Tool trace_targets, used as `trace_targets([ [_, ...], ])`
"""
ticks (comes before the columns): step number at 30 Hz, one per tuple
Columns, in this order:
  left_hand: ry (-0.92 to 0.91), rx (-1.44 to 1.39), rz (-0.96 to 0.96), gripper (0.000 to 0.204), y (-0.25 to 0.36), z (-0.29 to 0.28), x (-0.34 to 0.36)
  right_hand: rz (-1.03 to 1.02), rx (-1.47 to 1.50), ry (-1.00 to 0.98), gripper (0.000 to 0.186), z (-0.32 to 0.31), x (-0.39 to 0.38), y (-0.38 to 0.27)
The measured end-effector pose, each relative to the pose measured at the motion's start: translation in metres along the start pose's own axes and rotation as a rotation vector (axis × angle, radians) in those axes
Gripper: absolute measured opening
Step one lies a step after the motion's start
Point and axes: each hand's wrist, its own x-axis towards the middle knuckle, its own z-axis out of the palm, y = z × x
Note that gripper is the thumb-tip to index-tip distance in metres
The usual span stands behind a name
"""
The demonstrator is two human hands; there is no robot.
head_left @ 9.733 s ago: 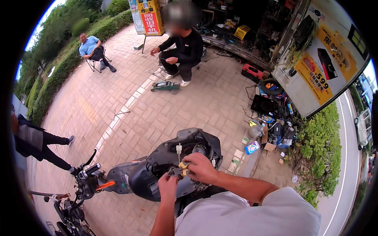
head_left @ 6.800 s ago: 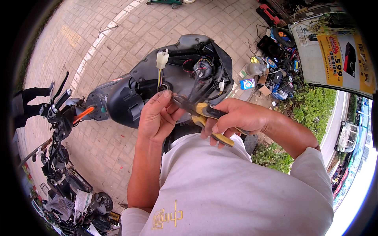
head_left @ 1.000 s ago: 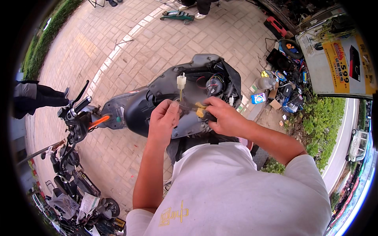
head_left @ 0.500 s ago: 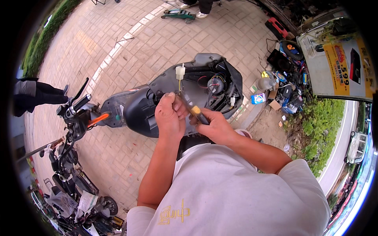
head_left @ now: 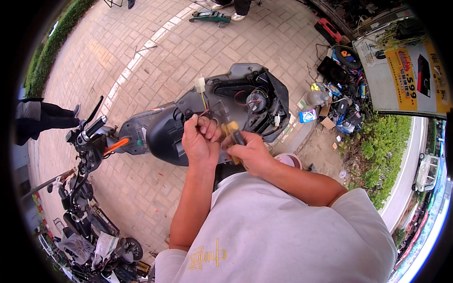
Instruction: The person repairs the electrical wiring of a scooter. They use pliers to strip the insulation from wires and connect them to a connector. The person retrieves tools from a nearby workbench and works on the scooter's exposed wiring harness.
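My left hand is closed in a pinch on thin wires, their ends hidden by the fingers. A white plastic connector stands at the wires' upper end. My right hand grips yellow-and-black-handled pliers, close beside the left fingers; the grey jaws are blurred. Both hands are over a dark scooter lying across the view, its rear body opened up. Inside the rear sit a round finned grey part with coloured wires and a second white connector.
Another scooter's handlebar and parked bikes are at left. A person's dark-trousered legs stand there. A green floor jack lies at the top. Tools and parts are heaped at right, near a pink bucket and a signboard.
The white connector and wires have shifted left with my left fingers. In my right hand the pliers have turned and their handles look spread wider. The view has shifted slightly.
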Motion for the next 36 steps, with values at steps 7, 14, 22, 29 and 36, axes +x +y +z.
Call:
trace_targets([
  [7, 0.044, -0.057, 0.002, 0.027, -0.002, 0.001, 0.000, 0.012, 0.091, 0.014, 0.018, 0.002, 0.001, 0.001],
  [14, 0.021, -0.080, -0.020, 0.027, 0.000, -0.002, 0.002, 0.073, 0.183, 0.012, 0.019, 0.001, 0.001, 0.002],
  [22, -0.071, 0.763, 0.317, 0.025, -0.001, -0.006, 0.010, 0.008, -0.187, -0.007, 0.021, -0.010, 0.006, -0.031],
  [29, -0.192, 0.747, 0.073, 0.022, 0.012, -0.015, 0.031, -0.017, -0.435, 0.105, 0.021, -0.016, 0.002, -0.033],
  [36, -0.111, 0.627, 0.048, 0.012, 0.014, -0.009, 0.024, -0.386, -0.856, 0.088, 0.031, -0.037, 0.005, -0.017],
])
